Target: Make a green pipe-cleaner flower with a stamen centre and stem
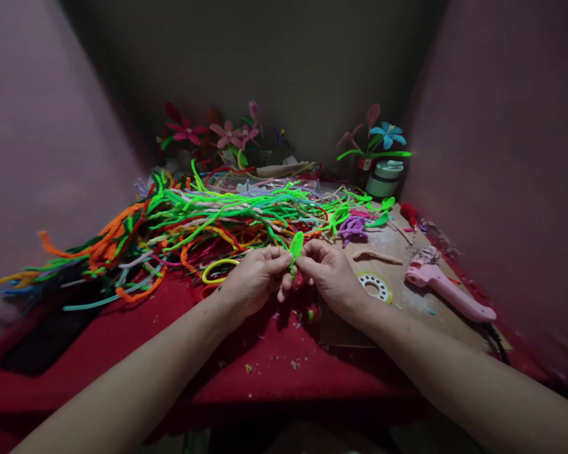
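A small bright green leaf shape of pipe cleaner point(296, 244) is pinched upright between both hands above the red-covered table. My left hand point(258, 277) grips it from the left, thumb and index finger at its lower part. From the other side my right hand point(329, 271) holds its edge with thumb and fingertips. The leaf's lower end is partly hidden by the fingers. Just behind lies a big tangled pile of pipe cleaners point(227, 208) in green, orange, red and other colours. Yellow-handled scissors point(218, 270) rest beside my left hand.
On the right a board point(402, 315) carries a pink glue gun point(447, 290), a white tape spool point(375, 287) and purple pipe cleaners point(353, 229). A green jar point(385, 180) and pipe-cleaner flowers point(227, 134) stand at the back. A dark phone-like slab point(42, 343) lies left. Scraps dot the red cloth point(265, 372).
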`<control>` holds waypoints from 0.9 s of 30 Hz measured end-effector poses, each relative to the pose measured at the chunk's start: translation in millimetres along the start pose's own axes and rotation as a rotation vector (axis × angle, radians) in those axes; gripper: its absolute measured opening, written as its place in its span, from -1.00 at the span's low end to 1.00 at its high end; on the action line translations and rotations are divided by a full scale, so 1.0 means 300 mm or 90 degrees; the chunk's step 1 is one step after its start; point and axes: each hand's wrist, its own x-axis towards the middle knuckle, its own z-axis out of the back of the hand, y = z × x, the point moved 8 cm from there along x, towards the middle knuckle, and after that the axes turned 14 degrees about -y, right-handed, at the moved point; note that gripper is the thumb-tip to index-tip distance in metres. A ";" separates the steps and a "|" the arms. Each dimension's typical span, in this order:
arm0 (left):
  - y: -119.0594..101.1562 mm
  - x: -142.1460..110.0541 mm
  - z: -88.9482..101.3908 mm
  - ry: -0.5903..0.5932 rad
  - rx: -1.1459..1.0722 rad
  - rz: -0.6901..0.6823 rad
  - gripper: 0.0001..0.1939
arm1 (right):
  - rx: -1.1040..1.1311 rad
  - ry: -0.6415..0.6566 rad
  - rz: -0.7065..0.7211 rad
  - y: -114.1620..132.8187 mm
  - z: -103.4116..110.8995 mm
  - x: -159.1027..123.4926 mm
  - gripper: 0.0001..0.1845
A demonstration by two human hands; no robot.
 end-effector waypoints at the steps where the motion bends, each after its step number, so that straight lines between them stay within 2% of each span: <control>1: -0.003 0.002 0.006 -0.008 -0.012 -0.004 -0.81 | 0.018 0.007 -0.010 -0.005 -0.003 0.001 -0.85; 6: -0.006 0.005 0.030 -0.052 -0.026 -0.028 -0.80 | 0.114 0.018 -0.075 -0.039 -0.007 0.010 -0.77; 11: 0.006 0.009 0.035 -0.040 0.034 0.014 -0.78 | 0.033 -0.028 -0.056 -0.042 0.022 0.019 -0.76; 15: -0.062 0.008 0.063 -0.095 0.081 -0.087 -0.73 | -0.040 0.009 -0.031 -0.020 0.002 0.005 -0.75; 17: -0.084 0.004 0.061 -0.090 0.096 -0.119 -0.78 | -0.065 0.034 -0.027 -0.011 -0.014 -0.007 -0.73; 19: -0.088 0.000 0.053 -0.073 0.109 -0.123 -0.85 | -0.075 0.050 -0.039 -0.008 -0.026 -0.019 -0.73; 25: -0.076 -0.009 0.053 -0.090 0.045 -0.094 -0.86 | -0.052 0.083 -0.080 -0.002 -0.045 -0.045 -0.73; 27: -0.066 -0.011 0.040 -0.069 0.014 -0.082 -0.87 | -0.009 0.094 -0.129 -0.022 -0.048 -0.046 -0.73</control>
